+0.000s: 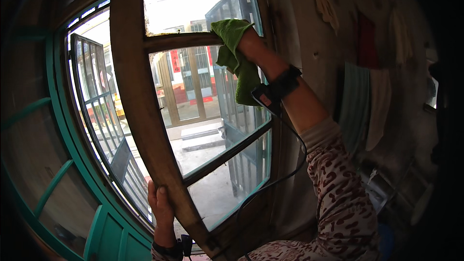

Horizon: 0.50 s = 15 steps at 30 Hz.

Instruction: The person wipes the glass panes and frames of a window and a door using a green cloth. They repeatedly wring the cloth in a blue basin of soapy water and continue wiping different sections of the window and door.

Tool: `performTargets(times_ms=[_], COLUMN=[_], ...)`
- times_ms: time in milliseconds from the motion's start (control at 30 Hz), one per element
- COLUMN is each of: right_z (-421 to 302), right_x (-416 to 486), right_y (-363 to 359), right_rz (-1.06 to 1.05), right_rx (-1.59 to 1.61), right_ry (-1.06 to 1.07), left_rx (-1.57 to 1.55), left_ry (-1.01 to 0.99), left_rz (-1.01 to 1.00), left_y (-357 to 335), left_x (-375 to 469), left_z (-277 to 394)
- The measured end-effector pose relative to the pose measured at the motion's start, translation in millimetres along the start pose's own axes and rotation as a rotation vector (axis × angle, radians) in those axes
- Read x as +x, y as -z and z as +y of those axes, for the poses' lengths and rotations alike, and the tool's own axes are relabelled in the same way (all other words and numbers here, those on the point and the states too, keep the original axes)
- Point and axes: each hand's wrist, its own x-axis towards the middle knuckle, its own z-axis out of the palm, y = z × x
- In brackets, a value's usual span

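Note:
My right hand (248, 43) is wrapped in a green cloth (241, 69), which covers most of its fingers. It presses near the right end of the crossbar (181, 40) between the upper and middle panes of a wooden-framed glazed door (132, 79). The cloth's lower end hangs before the middle pane (192, 145). Lower down, my left hand (160, 201) grips the door's edge stile, its fingertips showing at the outer side. Both wrists wear black straps, and a cable (304, 156) trails from the right one.
A green-framed door leaf (59, 116) stands at the left. Beyond the opening is a barred metal gate (103, 94). Several cloths, including a pale green one (353, 101), hang along the right wall. Steps (203, 137) show through the glass.

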Motion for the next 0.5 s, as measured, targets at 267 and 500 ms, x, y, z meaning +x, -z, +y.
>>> performTargets(times_ms=[267, 500], right_z=[-18, -46], right_x=[15, 12], right_y=[-23, -37], right_rz=[-0.054, -0.078], right_rx=[-0.291, -0.494], right_ry=[0.005, 0.320], left_rx=[-0.014, -0.014], left_ry=[0.035, 0.031], left_rz=[-0.003, 0.025], left_y=[2, 0], left_x=[0, 2], left_z=[0, -3])
